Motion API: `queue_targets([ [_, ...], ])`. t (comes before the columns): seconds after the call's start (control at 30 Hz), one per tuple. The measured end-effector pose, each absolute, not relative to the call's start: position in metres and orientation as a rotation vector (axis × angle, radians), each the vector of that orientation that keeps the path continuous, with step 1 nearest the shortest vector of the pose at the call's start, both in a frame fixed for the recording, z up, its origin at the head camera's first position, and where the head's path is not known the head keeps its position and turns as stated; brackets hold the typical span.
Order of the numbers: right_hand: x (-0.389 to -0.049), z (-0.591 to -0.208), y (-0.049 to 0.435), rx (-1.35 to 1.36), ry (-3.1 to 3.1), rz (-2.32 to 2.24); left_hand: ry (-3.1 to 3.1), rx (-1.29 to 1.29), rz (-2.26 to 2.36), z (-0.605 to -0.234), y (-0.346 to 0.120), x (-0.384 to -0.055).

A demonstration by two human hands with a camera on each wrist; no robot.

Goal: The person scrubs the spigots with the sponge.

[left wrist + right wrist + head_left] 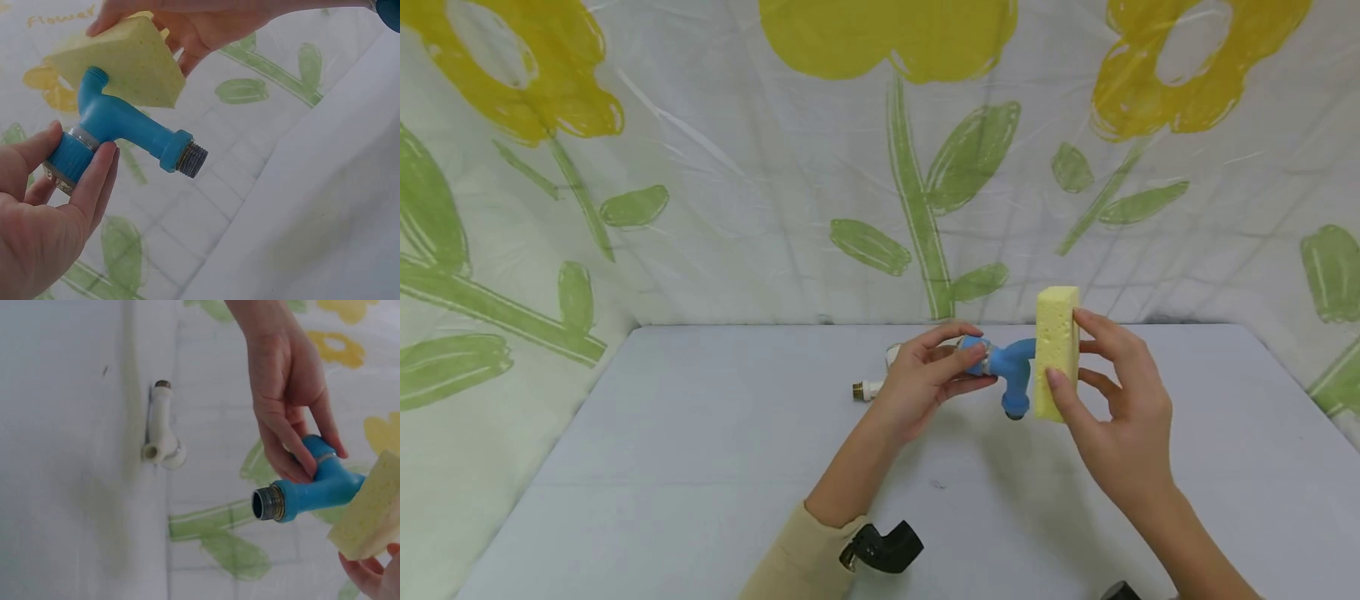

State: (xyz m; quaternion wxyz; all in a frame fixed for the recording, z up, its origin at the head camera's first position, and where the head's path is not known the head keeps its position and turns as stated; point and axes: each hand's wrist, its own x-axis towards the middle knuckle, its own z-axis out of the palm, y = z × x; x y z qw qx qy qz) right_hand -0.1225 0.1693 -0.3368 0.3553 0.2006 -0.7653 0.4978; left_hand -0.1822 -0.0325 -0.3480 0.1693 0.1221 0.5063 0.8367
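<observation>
A blue plastic tap (1017,375) is held up over the table by my left hand (917,375), whose fingers and thumb pinch its handle end. In the left wrist view the tap's threaded inlet (192,160) points away from that hand. My right hand (1123,408) grips a yellow sponge (1057,354) by its sides, thumb in front and fingers behind. The sponge is right at the tap's spout (95,76), overlapping its end in the head view.
A white tap (161,428) with a brass-coloured threaded end lies on the table (700,467), partly behind my left hand in the head view. A plastic sheet with painted flowers (917,183) hangs at the table's far edge.
</observation>
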Motion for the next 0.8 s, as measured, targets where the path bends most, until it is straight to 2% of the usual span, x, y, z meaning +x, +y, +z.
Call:
queue_targets([
  [0.23,-0.1185,-0.3364,0.1658,0.403,-2.067,1.577,1.416,0.241,2.454,-0.3466,-0.0326,-0.1827],
  [0.4,-0.1177,-0.3343,0.168,0.373,-2.015,1.747,1.389,0.271,2.432,-0.3493,-0.0322,-0.1838],
  [0.63,-0.1191,-0.3343,0.1684,0.238,-2.178,1.606,1.412,0.274,2.432,-0.3534,-0.0309,-0.1848],
  [0.8,-0.1194,-0.3346,0.167,0.237,-2.214,1.488,1.42,0.263,2.438,-0.3551,-0.0314,-0.1856],
])
